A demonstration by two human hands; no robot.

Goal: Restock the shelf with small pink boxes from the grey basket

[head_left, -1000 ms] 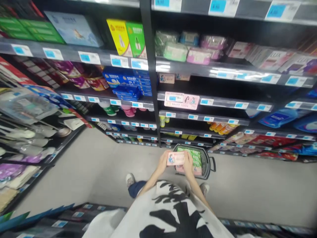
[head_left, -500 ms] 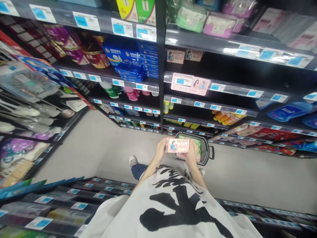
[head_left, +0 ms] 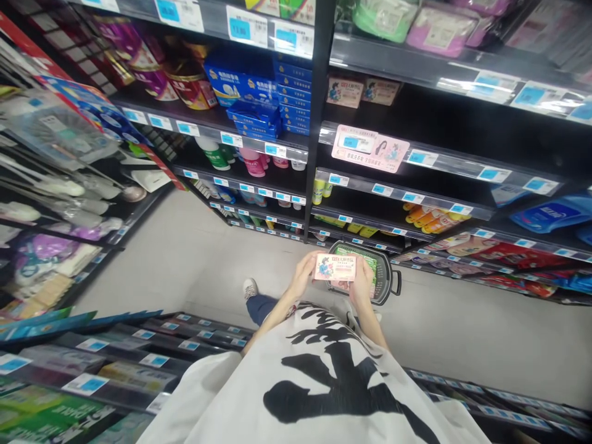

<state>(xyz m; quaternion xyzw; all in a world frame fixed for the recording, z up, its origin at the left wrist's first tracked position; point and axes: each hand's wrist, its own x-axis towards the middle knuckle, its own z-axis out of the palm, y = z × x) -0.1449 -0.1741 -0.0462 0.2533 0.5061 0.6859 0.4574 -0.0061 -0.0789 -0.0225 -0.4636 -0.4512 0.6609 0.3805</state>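
Observation:
A small pink box (head_left: 335,267) is held level in front of me, its printed face up. My left hand (head_left: 303,275) grips its left end and my right hand (head_left: 362,283) grips its right end, fingers wrapped round it. Below the box, on the floor, stands a dark basket (head_left: 387,274) with a side handle; green and pink packets lie in it. Two boxes of the same pink kind (head_left: 344,91) stand on a dark shelf above.
Black shelving (head_left: 319,117) with blue price tags runs along the front, holding blue boxes (head_left: 259,92), bottles and packets. A rack of hanging goods (head_left: 55,185) lines the left. Low shelves (head_left: 139,357) lie close behind me. The grey floor (head_left: 462,333) runs between.
The pink box rose slightly away from the basket with both hands on it. The view tilted downward, so the upper shelves slid out of the top of the frame.

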